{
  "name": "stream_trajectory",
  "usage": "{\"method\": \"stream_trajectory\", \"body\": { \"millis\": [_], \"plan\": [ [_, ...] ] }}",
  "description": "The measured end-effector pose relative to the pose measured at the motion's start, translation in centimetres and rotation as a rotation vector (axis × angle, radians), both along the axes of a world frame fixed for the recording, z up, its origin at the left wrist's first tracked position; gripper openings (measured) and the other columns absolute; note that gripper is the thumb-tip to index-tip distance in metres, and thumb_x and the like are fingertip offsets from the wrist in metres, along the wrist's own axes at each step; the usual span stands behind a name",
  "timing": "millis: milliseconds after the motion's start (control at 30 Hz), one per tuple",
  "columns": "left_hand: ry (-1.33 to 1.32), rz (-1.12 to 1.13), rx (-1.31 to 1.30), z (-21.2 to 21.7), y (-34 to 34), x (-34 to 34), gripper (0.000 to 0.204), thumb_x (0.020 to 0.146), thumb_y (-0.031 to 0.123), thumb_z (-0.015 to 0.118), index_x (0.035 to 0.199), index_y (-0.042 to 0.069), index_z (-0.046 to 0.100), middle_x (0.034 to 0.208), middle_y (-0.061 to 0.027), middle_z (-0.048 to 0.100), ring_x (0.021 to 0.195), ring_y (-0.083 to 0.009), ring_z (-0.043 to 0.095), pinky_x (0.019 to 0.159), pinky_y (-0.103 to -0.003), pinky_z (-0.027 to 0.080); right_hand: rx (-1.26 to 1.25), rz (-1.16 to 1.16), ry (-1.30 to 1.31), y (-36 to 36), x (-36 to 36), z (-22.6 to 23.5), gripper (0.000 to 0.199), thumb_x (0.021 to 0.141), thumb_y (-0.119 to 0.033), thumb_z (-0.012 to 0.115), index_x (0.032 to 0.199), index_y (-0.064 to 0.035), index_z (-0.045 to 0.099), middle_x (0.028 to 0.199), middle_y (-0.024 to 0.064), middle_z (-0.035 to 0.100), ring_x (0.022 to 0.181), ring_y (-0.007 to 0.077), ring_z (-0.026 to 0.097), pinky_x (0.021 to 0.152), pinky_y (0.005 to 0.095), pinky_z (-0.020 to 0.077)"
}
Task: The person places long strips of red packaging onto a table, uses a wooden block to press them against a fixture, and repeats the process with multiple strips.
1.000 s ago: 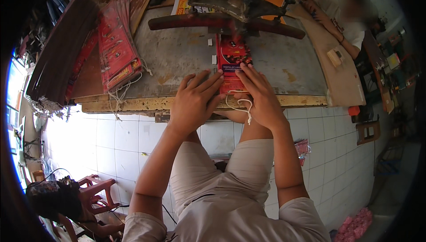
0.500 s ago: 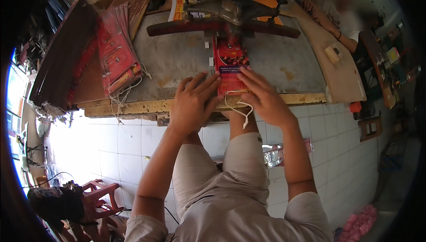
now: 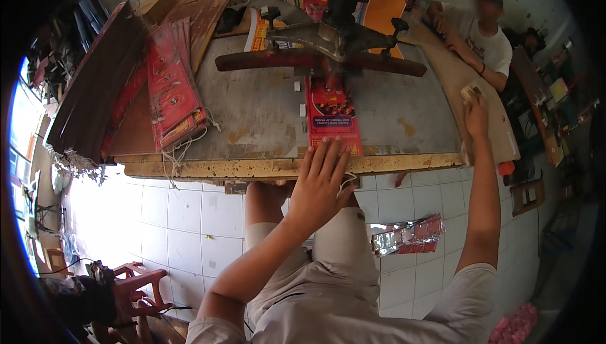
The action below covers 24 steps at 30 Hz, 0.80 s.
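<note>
A: Materials, quick?
B: Red printed strip (image 3: 332,130), flat, smooth, slightly glossy. Thin white cord (image 3: 348,181), looped, by the left thumb. Pale block (image 3: 469,91), looks wooden, squared.

A: Where's the strip?
B: Mid-counter, far end under the machine's dark crossbar (image 3: 252,62), near end at the counter's front edge.

A: Surface and room?
B: Counter (image 3: 404,107): grey top, scuffed, brown stains, chipped yellowish front edge. Fanned red stack (image 3: 173,94) on the left, dark ribbed bundle (image 3: 88,85) beyond it. Brown board (image 3: 495,117) on the right. White tiled floor (image 3: 180,218), shiny silver-and-red sheets (image 3: 407,235) lying on it; red stool (image 3: 140,284) lower left. Another person (image 3: 489,50) at the far right corner.

A: Grip?
B: Left hand (image 3: 320,183): open, fingers straight, close together, tips resting on the strip's near end, not clasping it. Right hand (image 3: 477,115): arm stretched out, fingers at the block; can't tell how far closed or whether they hold it.
</note>
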<state>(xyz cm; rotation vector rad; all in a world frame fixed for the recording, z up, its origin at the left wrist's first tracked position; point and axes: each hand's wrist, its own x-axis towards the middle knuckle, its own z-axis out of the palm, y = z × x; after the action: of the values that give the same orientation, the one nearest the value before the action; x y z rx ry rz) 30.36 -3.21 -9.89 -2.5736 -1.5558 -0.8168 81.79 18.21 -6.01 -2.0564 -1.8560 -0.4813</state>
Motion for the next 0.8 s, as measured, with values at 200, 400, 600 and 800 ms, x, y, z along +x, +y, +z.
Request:
{"method": "stream_trajectory", "body": {
  "millis": [200, 400, 600, 800],
  "plan": [
    [-0.013, 0.007, -0.051, 0.3, 0.2, 1.4, 0.078, 0.103, 0.048, 0.071, 0.161, 0.001, 0.050, 0.175, -0.0255, 0.038, 0.165, -0.0464, 0.031, 0.135, -0.061, 0.025, 0.136, 0.078, 0.027, 2.1, 4.8, -1.3, 0.043, 0.112, -0.011, 0.062, 0.154, -0.0003, 0.059, 0.155, 0.0269, 0.058, 0.141, 0.0464, 0.059, 0.118, 0.0514, 0.0498],
    [-0.056, 0.015, -0.033, -0.3, 0.2, 1.4, 0.076, 0.102, 0.047, 0.073, 0.163, 0.006, 0.051, 0.176, -0.0241, 0.038, 0.164, -0.0483, 0.030, 0.134, -0.061, 0.027, 0.104, 0.241, 0.298, -1.8, 0.3, -0.7, 0.038, 0.112, -0.009, 0.062, 0.149, -0.0001, 0.063, 0.147, 0.0244, 0.066, 0.140, 0.0414, 0.062, 0.118, 0.0462, 0.0480],
    [-0.077, 0.029, -0.032, -0.4, 0.0, 1.5, 0.075, 0.102, 0.047, 0.074, 0.162, 0.007, 0.052, 0.175, -0.0231, 0.038, 0.164, -0.0483, 0.031, 0.134, -0.061, 0.028, -0.019, 0.606, 0.524, -14.9, -14.5, 2.7, 0.034, 0.111, -0.007, 0.064, 0.145, -0.0037, 0.068, 0.147, 0.0148, 0.067, 0.141, 0.0317, 0.063, 0.117, 0.0428, 0.0510],
    [-0.079, 0.014, 0.019, -0.7, 0.1, 1.1, 0.070, 0.099, 0.044, 0.077, 0.155, 0.005, 0.060, 0.165, -0.0260, 0.049, 0.160, -0.0499, 0.037, 0.133, -0.062, 0.029, -0.187, 1.014, 0.598, -20.4, -26.7, 5.5, 0.047, 0.097, 0.004, 0.075, 0.143, -0.0067, 0.071, 0.148, 0.0119, 0.065, 0.136, 0.0340, 0.065, 0.112, 0.0452, 0.0565]
  ]
}}
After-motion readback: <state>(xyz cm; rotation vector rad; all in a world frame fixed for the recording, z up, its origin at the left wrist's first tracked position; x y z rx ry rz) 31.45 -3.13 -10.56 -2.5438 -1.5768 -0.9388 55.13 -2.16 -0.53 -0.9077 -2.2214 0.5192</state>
